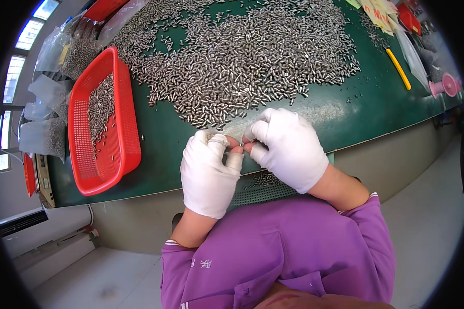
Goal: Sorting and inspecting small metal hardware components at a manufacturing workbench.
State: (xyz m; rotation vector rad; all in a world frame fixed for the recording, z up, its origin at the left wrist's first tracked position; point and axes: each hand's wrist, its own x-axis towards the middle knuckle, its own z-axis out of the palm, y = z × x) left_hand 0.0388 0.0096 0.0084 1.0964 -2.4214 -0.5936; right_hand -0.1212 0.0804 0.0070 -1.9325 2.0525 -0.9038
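My left hand (210,172) and my right hand (290,147) meet above the front edge of the green table, both in white gloves with bare fingertips showing. Thumb and forefinger are pinched together on each hand. A tiny shiny metal part (242,145) shows between the fingertips, too small to make out fully. Just beyond my hands spreads a large heap of small silvery metal parts (242,67), each short and roughly cylindrical.
A red plastic basket (131,129) with more metal parts stands at the left. Filled clear bags (44,136) line the table's left edge. Right lie a yellow-handled tool (398,69) and a pink spool (445,85). A green perforated tray (258,194) sits below the front edge.
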